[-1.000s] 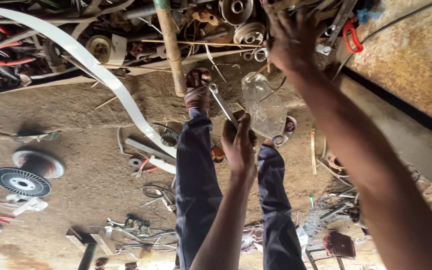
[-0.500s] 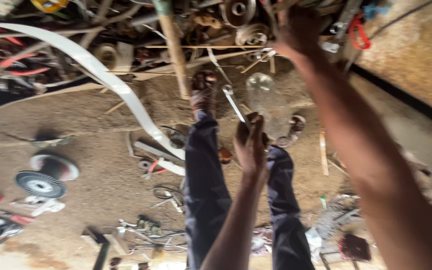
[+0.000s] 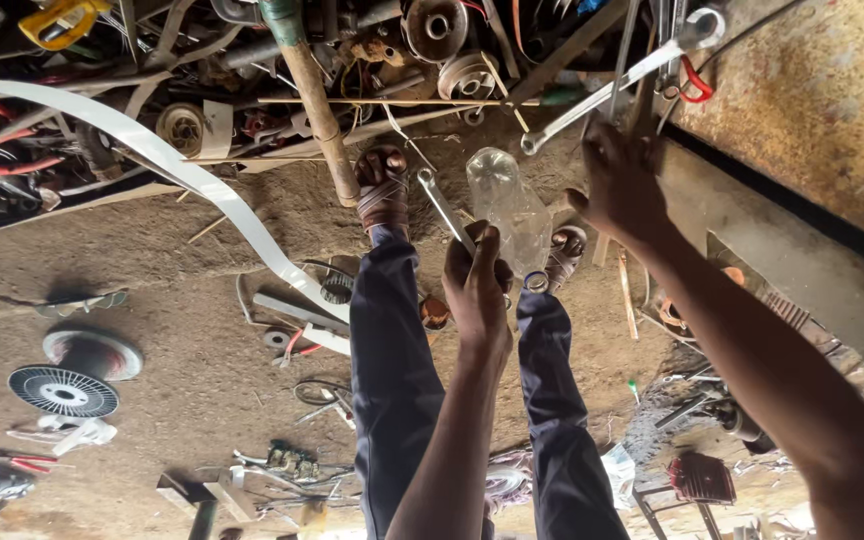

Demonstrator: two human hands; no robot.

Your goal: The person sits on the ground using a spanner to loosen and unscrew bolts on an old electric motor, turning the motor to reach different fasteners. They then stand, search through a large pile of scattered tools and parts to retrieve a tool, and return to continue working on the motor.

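Gripping a slim silver open-ended spanner (image 3: 444,207), the left hand (image 3: 479,285) is curled shut around its lower shaft, thumb side up. Spanner's long axis runs diagonally from the fist up and to the left in frame, open jaw end near the left sandalled foot (image 3: 384,187). Clear crumpled plastic bottle (image 3: 508,208) lies just right of the spanner, touching or nearly touching the left-hand knuckles; can't tell which.

Right hand (image 3: 620,185) sits higher and further right, fingers loosely spread and half open, resting on or hovering by the edge of the rusty metal sheet (image 3: 812,90); it holds nothing I can see. Long chrome ring spanner (image 3: 612,85) lies just above that hand, slanting up to the right, ring end near a red hook (image 3: 690,85). Right hand is much the nearer one to it; left hand is well apart.

Both legs in blue trousers (image 3: 392,380) stretch out over the dirt floor (image 3: 152,300). Scrap pile (image 3: 252,60) ahead, black finned disc (image 3: 62,390) far left.
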